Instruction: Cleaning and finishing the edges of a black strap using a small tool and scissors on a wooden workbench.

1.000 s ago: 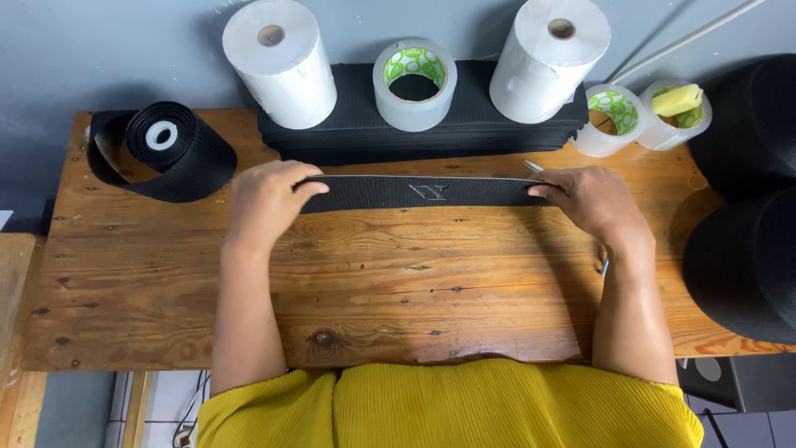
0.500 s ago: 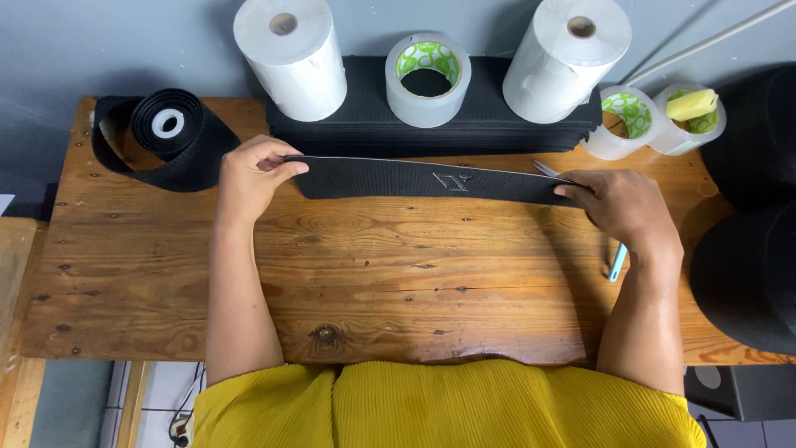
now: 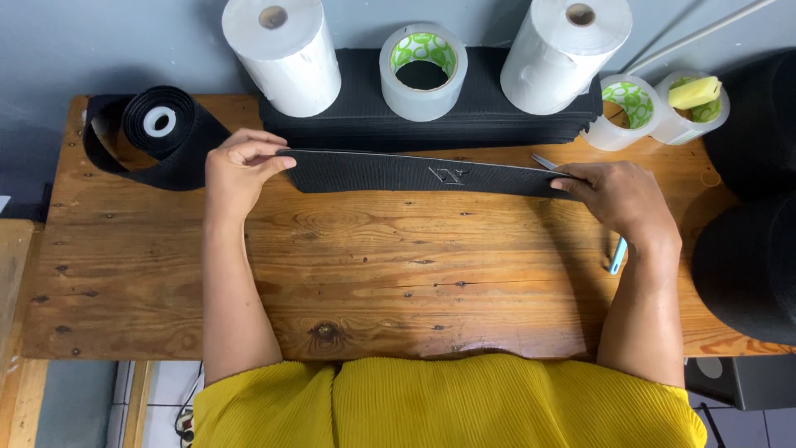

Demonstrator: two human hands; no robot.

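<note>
Here, left hand (image 3: 239, 170) and right hand (image 3: 620, 199) hold strip (image 3: 414, 172) — taut.

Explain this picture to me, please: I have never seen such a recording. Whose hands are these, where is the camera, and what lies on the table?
There is no machine here. A person in a yellow top works with bare hands, and the single camera sits on their head, looking down. The left hand and the right hand each pinch one end of a long black ribbed strip, held stretched just above the wooden table. Behind it lies a stack of black strips, carrying two white paper rolls and a clear tape roll. At far left sits a black band roll; at right, two more tape rolls, one topped with a yellow piece. A light blue tool peeks out beside the right wrist.
</note>
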